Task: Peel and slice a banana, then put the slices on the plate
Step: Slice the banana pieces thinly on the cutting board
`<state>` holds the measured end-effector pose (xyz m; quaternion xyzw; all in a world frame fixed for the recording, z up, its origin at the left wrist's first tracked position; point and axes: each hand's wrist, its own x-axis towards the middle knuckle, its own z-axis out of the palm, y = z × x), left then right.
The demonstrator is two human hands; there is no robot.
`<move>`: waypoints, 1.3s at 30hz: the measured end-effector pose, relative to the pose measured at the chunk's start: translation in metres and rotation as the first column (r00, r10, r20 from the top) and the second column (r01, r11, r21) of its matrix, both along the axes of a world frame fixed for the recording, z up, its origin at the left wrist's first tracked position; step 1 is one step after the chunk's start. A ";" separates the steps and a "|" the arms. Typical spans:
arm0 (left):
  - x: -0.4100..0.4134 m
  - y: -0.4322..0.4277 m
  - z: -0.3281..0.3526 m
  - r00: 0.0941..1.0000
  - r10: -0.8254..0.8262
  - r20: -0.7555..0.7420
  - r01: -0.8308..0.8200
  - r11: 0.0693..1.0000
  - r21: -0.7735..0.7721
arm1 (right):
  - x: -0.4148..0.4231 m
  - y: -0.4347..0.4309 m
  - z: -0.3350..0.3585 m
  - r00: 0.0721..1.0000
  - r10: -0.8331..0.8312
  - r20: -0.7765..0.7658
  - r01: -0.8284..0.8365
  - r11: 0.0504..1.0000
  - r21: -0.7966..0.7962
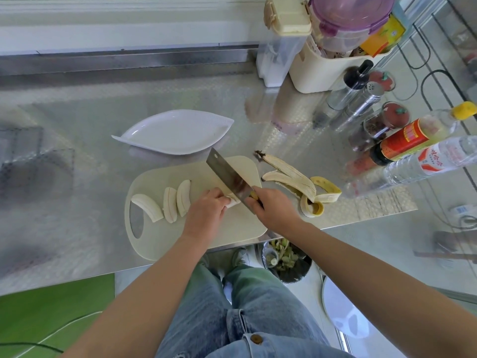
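Gripping the cleaver [227, 174] in our right hand [271, 209], we pinch a banana piece [233, 202], mostly hidden beneath our curled left hand [206, 210].

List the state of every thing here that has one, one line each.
plate, empty, on the counter beyond the board
board, flat, carrying the banana pieces
slices, three cut, lying on the board's left part
banana piece, held by the left hand, being cut
cleaver, gripped by the right hand, blade on the banana piece
peel, off, splayed on the counter right of the board
bin, open, holding scraps
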<state>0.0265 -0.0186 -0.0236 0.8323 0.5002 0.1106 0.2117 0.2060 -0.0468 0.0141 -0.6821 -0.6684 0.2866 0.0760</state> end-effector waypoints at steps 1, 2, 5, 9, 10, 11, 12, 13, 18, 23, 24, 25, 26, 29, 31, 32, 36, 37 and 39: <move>0.000 0.000 0.001 1.000 -0.002 -0.002 0.002 1.000 0.003 | 0.000 0.001 0.002 1.000 0.021 0.004 -0.021 1.000 -0.004; 0.000 0.000 0.001 1.000 -0.004 -0.004 0.004 1.000 0.004 | 0.000 0.002 0.003 0.999 0.043 0.016 -0.043 0.999 -0.011; 0.000 -0.001 0.003 1.000 0.001 -0.002 -0.001 1.000 0.000 | -0.001 0.002 0.003 0.992 0.098 0.082 -0.096 0.995 -0.029; 0.000 -0.001 0.001 1.000 0.004 0.001 -0.004 1.000 0.002 | -0.002 0.002 0.002 0.989 0.113 0.098 -0.111 0.993 -0.027; 0.000 -0.001 0.001 1.000 0.006 0.002 -0.006 1.000 0.000 | -0.001 0.002 0.001 0.988 0.116 0.100 -0.114 0.993 -0.023; 0.000 -0.001 0.001 1.000 0.008 0.003 -0.008 1.000 -0.002 | -0.001 0.002 0.001 0.987 0.122 0.106 -0.120 0.993 -0.019; 0.000 -0.001 0.001 1.000 0.011 0.001 -0.011 1.000 -0.003 | -0.002 0.002 0.000 0.985 0.130 0.116 -0.129 0.991 -0.016; 0.000 -0.001 0.001 1.000 0.012 -0.001 -0.012 1.000 -0.002 | -0.003 0.002 -0.001 0.982 0.141 0.127 -0.140 0.990 -0.014; 0.000 -0.002 0.001 1.000 0.010 0.006 -0.010 1.000 0.000 | -0.008 -0.002 -0.013 0.975 0.148 0.166 -0.146 0.989 -0.021; -0.001 -0.002 0.002 1.000 0.001 0.002 -0.001 1.000 0.015 | -0.009 -0.001 -0.013 0.998 0.021 0.062 -0.018 0.999 -0.041; -0.001 -0.002 0.003 1.000 0.003 -0.001 -0.003 1.000 0.020 | -0.009 -0.001 -0.012 0.999 0.014 0.038 -0.013 0.999 -0.034; -0.001 -0.003 0.003 1.000 0.008 -0.002 -0.008 1.000 0.023 | -0.008 -0.002 -0.011 1.000 0.011 0.019 -0.011 1.000 -0.024; -0.002 -0.004 0.003 1.000 0.016 -0.004 -0.016 1.000 0.026 | -0.007 -0.002 -0.008 1.000 0.010 0.008 -0.010 1.000 -0.017; -0.002 -0.005 0.005 0.999 0.032 -0.012 -0.031 0.999 0.026 | -0.003 0.000 -0.001 0.998 0.058 0.023 -0.058 0.998 -0.001; -0.002 -0.005 0.006 0.999 0.029 -0.018 -0.028 0.999 0.022 | -0.003 0.003 0.002 0.993 0.102 0.053 -0.102 0.995 -0.002; -0.002 -0.005 0.006 0.999 0.027 -0.020 -0.027 0.999 0.020 | -0.004 0.004 0.003 0.991 0.116 0.068 -0.116 0.993 -0.008; -0.002 -0.004 0.006 0.999 0.023 -0.030 -0.023 1.000 0.013 | -0.005 0.005 0.002 0.986 0.132 0.098 -0.132 0.991 -0.013; -0.002 -0.004 0.006 0.999 0.022 -0.029 -0.022 1.000 0.011 | -0.006 0.006 0.002 0.985 0.135 0.104 -0.134 0.991 -0.016; -0.002 -0.004 0.005 0.999 0.020 -0.032 -0.019 1.000 0.010 | -0.007 0.007 0.001 0.983 0.139 0.121 -0.137 0.990 -0.031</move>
